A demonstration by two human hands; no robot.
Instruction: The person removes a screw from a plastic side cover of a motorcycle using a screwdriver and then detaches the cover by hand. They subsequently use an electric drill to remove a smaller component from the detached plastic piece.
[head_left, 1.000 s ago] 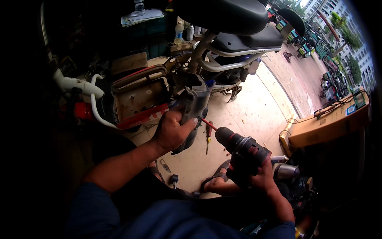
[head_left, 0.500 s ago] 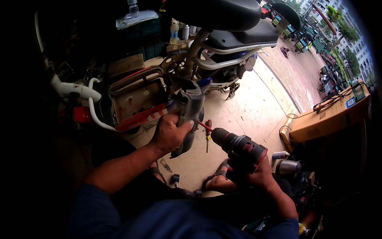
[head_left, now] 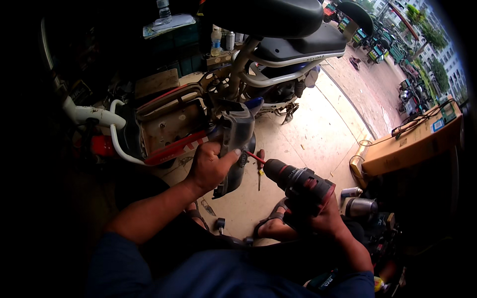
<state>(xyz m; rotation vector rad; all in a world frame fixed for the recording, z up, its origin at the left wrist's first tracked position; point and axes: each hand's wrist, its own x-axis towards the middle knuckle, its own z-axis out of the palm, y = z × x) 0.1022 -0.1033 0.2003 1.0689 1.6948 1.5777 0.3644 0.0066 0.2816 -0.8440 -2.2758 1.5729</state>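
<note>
My left hand (head_left: pixel 211 166) is closed round a dark grey plastic scooter cover (head_left: pixel 240 124), holding it upright with the thumb on its near side. In my right hand (head_left: pixel 325 216) is a cordless drill (head_left: pixel 298 181), gripped by its handle. From the chuck a long red bit (head_left: pixel 255 157) points up and left. Its tip meets the cover beside my left thumb, at a small dark round fitting (head_left: pixel 243 159); the exact contact is too small to make out. Behind the bit a red-handled screwdriver (head_left: pixel 261 161) lies on the floor.
An electric scooter with a black seat (head_left: pixel 298 47) and an open floor tray (head_left: pixel 174 121) stands ahead. At right are a cardboard box (head_left: pixel 412 144), a spray can (head_left: pixel 351 192) and a metal cup (head_left: pixel 361 207). A bottle (head_left: pixel 216 42) stands on a back shelf.
Both hands, the cover and the drill stay in nearly the same place. The whole view has shifted very slightly.
</note>
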